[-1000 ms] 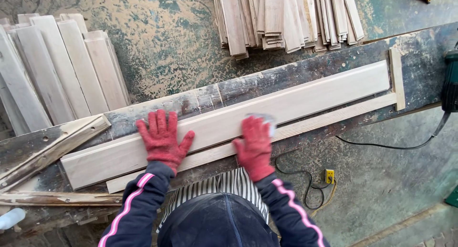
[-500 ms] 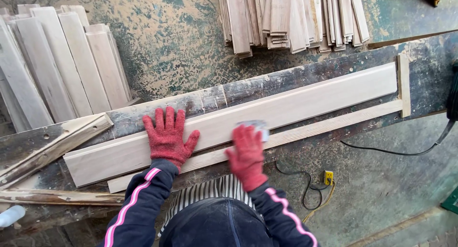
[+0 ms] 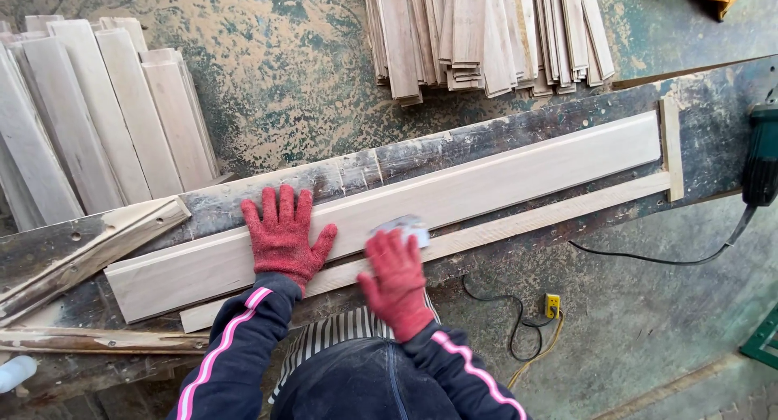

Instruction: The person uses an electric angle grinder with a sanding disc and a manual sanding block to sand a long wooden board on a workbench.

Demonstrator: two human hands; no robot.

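1. My left hand [image 3: 282, 235] lies flat on the board [image 3: 486, 185], fingers spread wide and gripping nothing, only pressing down.
2. My right hand [image 3: 395, 284] is curled over a small grey sanding pad [image 3: 403, 224]. The fingers are wrapped onto it; the pad peeks out past the fingertips and sits on the board's near edge.
3. The board lies on the worktop [image 3: 721, 104] with its long axis running from lower left to upper right. Most of its bare length stretches away to the right of the pad, so the right hand is the nearer one to that part, and the left hand covers the part toward the left end.
4. A thin batten [image 3: 551, 213] runs alongside the board on my side, touching or just beside it. A short stop strip [image 3: 670, 148] crosses the board's right end.
5. Counts: one board under my hands, one pad, one batten, one stop.
6. Two stacks of slats lie on the floor beyond the worktop: a left stack [image 3: 97, 120] and a far stack [image 3: 486, 31]. I cannot count their pieces.
7. A green power tool [image 3: 762, 160] sits at the worktop's right end, its cord [image 3: 648, 258] trailing down to the floor.
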